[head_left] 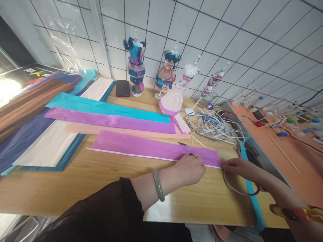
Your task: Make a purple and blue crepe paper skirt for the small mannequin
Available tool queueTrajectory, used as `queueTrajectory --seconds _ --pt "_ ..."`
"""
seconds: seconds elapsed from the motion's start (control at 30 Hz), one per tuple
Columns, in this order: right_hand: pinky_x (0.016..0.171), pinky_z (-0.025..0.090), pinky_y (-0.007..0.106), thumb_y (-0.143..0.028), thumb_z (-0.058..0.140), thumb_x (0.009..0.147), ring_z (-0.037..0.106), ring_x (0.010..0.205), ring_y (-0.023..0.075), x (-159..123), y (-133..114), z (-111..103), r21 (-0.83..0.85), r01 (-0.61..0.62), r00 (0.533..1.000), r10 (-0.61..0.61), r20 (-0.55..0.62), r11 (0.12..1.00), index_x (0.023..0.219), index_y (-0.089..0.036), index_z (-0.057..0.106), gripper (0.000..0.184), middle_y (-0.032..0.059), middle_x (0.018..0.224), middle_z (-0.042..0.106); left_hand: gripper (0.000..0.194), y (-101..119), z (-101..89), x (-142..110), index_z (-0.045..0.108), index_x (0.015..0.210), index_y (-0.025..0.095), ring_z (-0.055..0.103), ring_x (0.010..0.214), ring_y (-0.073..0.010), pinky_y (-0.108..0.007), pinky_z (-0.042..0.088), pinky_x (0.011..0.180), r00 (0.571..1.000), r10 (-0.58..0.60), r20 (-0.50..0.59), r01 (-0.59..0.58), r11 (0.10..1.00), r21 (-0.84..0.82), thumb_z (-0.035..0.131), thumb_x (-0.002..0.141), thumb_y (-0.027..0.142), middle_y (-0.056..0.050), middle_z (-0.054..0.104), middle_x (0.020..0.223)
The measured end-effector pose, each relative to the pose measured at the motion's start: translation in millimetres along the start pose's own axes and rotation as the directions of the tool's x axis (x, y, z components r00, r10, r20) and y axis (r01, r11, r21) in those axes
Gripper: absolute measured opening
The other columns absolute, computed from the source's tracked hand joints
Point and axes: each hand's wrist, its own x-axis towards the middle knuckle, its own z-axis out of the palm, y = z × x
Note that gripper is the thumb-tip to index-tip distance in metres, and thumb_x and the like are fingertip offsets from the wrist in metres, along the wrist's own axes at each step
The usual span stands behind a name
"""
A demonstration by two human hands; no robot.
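A long purple paper strip (141, 146) lies across the wooden table, with a narrow white tape strip (126, 154) along its near edge. My left hand (190, 168) rests on that edge towards the right end, fingers curled in and pressed down; what its fingertips hold, if anything, is hidden. Just past the strip's right end, my right hand (237, 167) pinches a thin roll of tape (241, 193), which hangs below its fingers as a ring. The white tape runs towards this hand. A turquoise ribbon-like strip (254, 205) passes beneath the right hand and over the table's front edge.
Turquoise (111, 109), purple and pink paper strips lie behind. Folded paper sheets (32, 104) pile up at left. A phone (122, 88) and small dressed mannequins (137, 67) stand near the tiled wall. Tangled strips (217, 126) lie right, beside an orange table (282, 148).
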Motion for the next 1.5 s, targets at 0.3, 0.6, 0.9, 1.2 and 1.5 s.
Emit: queueTrajectory --seconds 0.3,0.6,0.9,1.2,1.5 --pt "0.048 0.029 0.028 -0.059 0.051 0.064 0.043 0.049 0.0142 2.4 2.8 1.5 -0.054 -0.007 1.000 0.005 -0.031 0.999 0.049 -0.021 0.051 0.041 -0.0003 0.047 0.047 0.017 -0.3 1.3 -0.1 0.062 0.088 0.012 0.058 0.078 -0.0226 -0.034 0.045 0.061 1.000 0.008 0.000 -0.008 1.000 0.003 0.046 0.083 0.014 -0.011 0.060 0.085" --pt "0.053 0.039 0.032 -0.058 0.053 0.067 0.056 0.055 0.0210 -5.0 -2.4 3.3 -0.073 -0.072 0.989 0.061 -0.133 0.995 0.067 -0.019 0.064 0.040 0.0052 0.056 0.062 0.019 2.0 0.8 -1.6 0.060 0.090 0.013 0.057 0.078 -0.0227 -0.035 0.044 0.062 1.000 -0.020 -0.008 0.020 1.000 0.016 0.041 0.086 0.016 -0.011 0.059 0.089" --pt "0.057 0.044 0.032 -0.061 0.048 0.071 0.061 0.062 0.0224 -12.1 -5.4 -0.9 -0.031 -0.038 0.995 0.035 -0.098 0.999 0.074 -0.021 0.065 0.044 0.0060 0.065 0.067 0.019 3.8 3.2 -2.3 0.058 0.095 0.014 0.056 0.079 -0.0214 -0.033 0.042 0.061 0.999 -0.031 -0.015 0.032 0.998 0.048 0.042 0.085 0.019 -0.011 0.059 0.091" --pt "0.054 0.042 0.031 -0.070 0.045 0.070 0.057 0.060 0.0213 -13.4 -15.3 -7.0 -0.017 -0.018 0.999 0.017 -0.041 1.000 0.066 -0.021 0.062 0.052 0.0047 0.060 0.062 0.018 2.7 4.5 -1.7 0.060 0.092 0.015 0.056 0.078 -0.0222 -0.033 0.042 0.060 0.999 -0.029 -0.025 0.030 0.999 0.032 0.044 0.084 0.018 -0.010 0.059 0.090" --pt "0.061 0.043 0.036 -0.069 0.048 0.071 0.065 0.066 0.0274 -12.2 -21.2 7.4 -0.177 -0.074 0.975 0.034 -0.222 0.981 0.077 -0.022 0.058 0.049 0.0080 0.067 0.068 0.021 3.6 2.4 -2.8 0.060 0.095 0.015 0.055 0.081 -0.0209 -0.033 0.041 0.065 0.999 -0.033 -0.007 0.033 0.998 0.055 0.041 0.087 0.020 -0.011 0.059 0.094"
